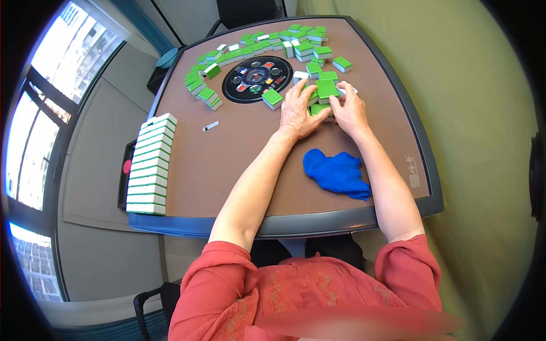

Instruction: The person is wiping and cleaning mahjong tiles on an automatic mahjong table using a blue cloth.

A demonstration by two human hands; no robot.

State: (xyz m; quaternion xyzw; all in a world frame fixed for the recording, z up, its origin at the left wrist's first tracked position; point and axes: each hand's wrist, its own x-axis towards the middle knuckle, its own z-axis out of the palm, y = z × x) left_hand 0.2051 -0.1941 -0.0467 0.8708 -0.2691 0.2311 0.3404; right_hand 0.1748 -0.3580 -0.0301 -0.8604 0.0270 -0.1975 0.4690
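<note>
Green-backed white mahjong tiles (pixel 326 89) lie in a loose group between my two hands. My left hand (pixel 298 108) rests at the group's left side, fingers spread over some tiles. At the right side my right hand (pixel 349 106) touches the group with bent fingers; whether it grips a tile cannot be told. One tile (pixel 272 99) lies left of my left hand, by the round black centre console (pixel 257 79). More tiles (pixel 243 53) curve around the console's far side. A crumpled blue cloth (pixel 337 172) lies nearer to me, between my forearms.
Stacked rows of tiles (pixel 149 166) stand along the left edge of the brown mahjong table (pixel 226 170). A small white strip (pixel 210 126) lies left of centre. The dark raised rim (pixel 315 223) runs round the table. Chairs (pixel 249 13) stand at the far side and near left.
</note>
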